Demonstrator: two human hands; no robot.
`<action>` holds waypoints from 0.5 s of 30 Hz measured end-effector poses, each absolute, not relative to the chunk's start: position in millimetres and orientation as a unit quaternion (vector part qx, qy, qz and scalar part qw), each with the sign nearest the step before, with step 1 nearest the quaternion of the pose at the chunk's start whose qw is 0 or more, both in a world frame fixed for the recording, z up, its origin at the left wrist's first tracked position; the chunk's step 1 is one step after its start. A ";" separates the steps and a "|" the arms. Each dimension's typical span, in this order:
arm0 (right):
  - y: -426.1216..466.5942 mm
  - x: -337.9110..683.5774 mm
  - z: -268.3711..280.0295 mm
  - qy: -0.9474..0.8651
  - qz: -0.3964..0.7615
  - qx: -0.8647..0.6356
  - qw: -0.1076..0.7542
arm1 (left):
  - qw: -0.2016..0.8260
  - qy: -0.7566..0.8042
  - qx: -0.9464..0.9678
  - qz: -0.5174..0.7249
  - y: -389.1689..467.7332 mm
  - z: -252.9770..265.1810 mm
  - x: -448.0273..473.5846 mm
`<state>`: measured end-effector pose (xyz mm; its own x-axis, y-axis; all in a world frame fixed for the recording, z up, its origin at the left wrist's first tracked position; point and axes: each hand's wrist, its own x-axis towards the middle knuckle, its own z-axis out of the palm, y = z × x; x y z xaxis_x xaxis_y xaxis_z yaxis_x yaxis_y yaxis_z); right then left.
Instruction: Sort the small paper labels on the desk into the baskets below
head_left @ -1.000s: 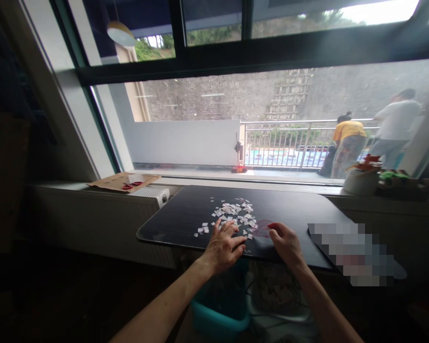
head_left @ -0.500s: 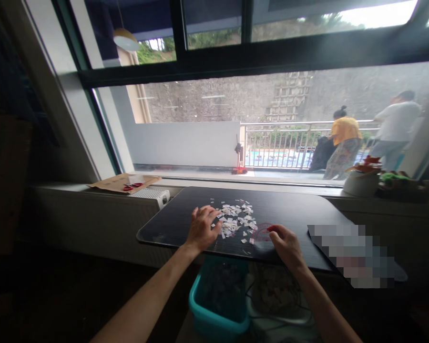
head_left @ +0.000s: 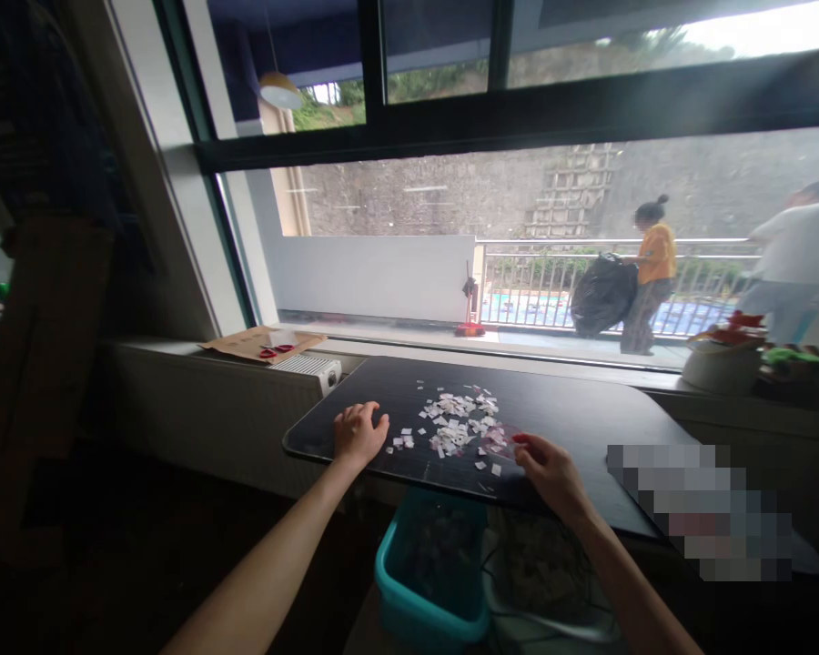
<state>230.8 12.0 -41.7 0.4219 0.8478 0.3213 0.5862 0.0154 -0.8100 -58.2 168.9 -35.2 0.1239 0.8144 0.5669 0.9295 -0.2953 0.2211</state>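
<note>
Your right hand [head_left: 547, 466] pinches a clear disc [head_left: 500, 441]; your left hand [head_left: 360, 435] curls, thumb apart; paper scraps [head_left: 451, 437] point every way.

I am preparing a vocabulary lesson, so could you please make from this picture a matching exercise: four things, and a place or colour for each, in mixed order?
Things:
1. small flat pieces
2. scissors
3. left tub
4. left hand

Descriptions:
A. turquoise, below the table's near edge
B. red-handled, on the brown sheet
C. at the table's left part
D. whitish, scattered on the table

Pairs: 1-D; 2-B; 3-A; 4-C
</note>
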 end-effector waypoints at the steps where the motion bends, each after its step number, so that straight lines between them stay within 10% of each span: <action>1: 9.1 230.7 -40.0 -0.524 0.127 -0.694 0.477 | 0.097 -0.585 -0.744 -0.309 168.5 -35.1 -58.2; 15: -38.7 238.0 -38.0 -0.518 0.086 -0.726 0.445 | 0.096 -0.580 -0.747 -0.309 167.6 -34.7 -58.6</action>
<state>238.0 -38.7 -38.0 0.4487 0.8279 0.3367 0.6754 -0.0674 -0.7344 -58.6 167.6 -34.7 0.1355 0.8075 0.5742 0.9268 -0.3083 0.2147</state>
